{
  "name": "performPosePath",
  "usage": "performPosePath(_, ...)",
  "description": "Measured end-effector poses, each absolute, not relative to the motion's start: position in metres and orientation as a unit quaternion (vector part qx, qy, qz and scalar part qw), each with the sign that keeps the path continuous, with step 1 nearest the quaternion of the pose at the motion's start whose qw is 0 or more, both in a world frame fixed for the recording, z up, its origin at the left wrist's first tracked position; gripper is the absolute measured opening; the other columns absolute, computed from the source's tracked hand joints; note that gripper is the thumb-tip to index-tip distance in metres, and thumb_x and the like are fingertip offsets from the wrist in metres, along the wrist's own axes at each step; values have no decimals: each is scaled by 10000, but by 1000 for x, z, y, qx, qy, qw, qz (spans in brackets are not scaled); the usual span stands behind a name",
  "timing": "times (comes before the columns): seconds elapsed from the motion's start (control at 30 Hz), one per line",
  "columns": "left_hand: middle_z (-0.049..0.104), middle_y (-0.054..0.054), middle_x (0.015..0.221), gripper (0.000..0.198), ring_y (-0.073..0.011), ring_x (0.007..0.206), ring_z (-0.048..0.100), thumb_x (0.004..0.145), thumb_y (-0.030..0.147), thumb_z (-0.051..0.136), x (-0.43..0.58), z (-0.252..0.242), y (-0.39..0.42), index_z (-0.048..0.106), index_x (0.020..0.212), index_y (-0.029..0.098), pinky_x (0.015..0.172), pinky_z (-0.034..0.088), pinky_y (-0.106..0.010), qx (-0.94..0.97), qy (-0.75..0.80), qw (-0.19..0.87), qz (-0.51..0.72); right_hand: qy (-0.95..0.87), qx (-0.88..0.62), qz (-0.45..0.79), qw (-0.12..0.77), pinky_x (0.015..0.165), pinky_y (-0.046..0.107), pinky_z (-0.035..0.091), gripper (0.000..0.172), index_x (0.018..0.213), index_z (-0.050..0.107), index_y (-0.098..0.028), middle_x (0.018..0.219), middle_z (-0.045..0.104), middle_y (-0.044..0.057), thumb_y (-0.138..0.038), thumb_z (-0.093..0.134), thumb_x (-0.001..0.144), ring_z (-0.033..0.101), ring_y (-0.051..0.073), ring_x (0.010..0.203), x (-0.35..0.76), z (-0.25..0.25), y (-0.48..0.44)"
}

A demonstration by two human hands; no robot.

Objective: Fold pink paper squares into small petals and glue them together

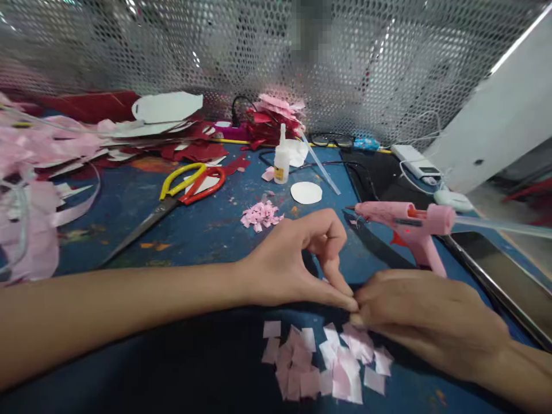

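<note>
My left hand (302, 259) reaches in from the left, thumb and fingertips pinched together. Its tips meet those of my right hand (422, 316), whose fingers are also closed. Whatever lies between the fingertips is too small or hidden to make out. Just below both hands, small pink paper squares (297, 362) are scattered on the blue table (207, 241). Beyond my left wrist sits a little heap of crumpled pink paper bits (261, 215). A pink hot glue gun (405, 221) rests beyond my right hand, a clear glue stick (500, 224) protruding from its back.
Scissors (172, 192) with yellow and red handles lie at left, near piled pink and red paper (86, 132). A small glue bottle (282, 158) stands behind a white paper oval (306, 192). A phone (504, 276) lies at right. Perforated metal sheeting (241, 52) closes off the back.
</note>
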State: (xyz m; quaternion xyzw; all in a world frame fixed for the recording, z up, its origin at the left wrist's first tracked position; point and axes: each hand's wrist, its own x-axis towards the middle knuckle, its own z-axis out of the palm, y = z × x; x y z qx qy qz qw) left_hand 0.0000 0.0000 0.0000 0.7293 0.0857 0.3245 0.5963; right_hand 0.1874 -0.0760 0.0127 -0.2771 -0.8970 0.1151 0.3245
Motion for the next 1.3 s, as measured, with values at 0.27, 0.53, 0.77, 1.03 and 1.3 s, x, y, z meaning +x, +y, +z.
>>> performPosePath(0.27, 679, 29, 596, 439, -106, 623, 671, 646, 88, 790, 0, -1, -1, 373, 727, 200, 604, 517, -186, 742, 104, 551, 368, -872, -316, 91, 362, 703, 84, 525, 135, 863, 614, -165, 715, 711, -5, -214, 508, 930, 678, 46, 690, 187, 11, -78)
performPosePath(0.53, 678, 14, 609, 417, -121, 640, 679, 668, 79, 773, -1, -5, -1, 379, 730, 202, 579, 509, -179, 759, 77, 506, 402, -844, -374, 120, 364, 653, 80, 498, 112, 801, 613, -182, 689, 701, -30, -225, 570, 895, 667, 42, 650, 185, 9, -81)
performPosePath(0.77, 674, 20, 646, 306, -102, 615, 650, 705, 112, 762, -5, -3, 2, 464, 673, 172, 593, 485, -206, 840, 43, 319, 436, -810, -389, 231, 375, 599, 132, 474, 90, 793, 588, -195, 707, 656, -37, -141, 657, 814, 616, 56, 631, 185, 2, -77)
performPosePath(1.03, 638, 33, 648, 344, -105, 653, 669, 664, 135, 797, -1, -5, 3, 465, 742, 180, 593, 530, -182, 752, 90, 512, 406, -767, -410, 331, 366, 577, 142, 432, 91, 786, 560, -222, 710, 595, -57, -196, 621, 848, 526, 51, 623, 189, -1, -74)
performPosePath(1.3, 628, 46, 655, 359, -84, 608, 674, 601, 98, 827, -1, 0, 2, 497, 726, 163, 590, 531, -146, 724, 116, 562, 383, -736, -400, 404, 367, 588, 140, 437, 116, 765, 553, -229, 721, 581, -62, -171, 621, 840, 522, 51, 645, 191, -4, -72)
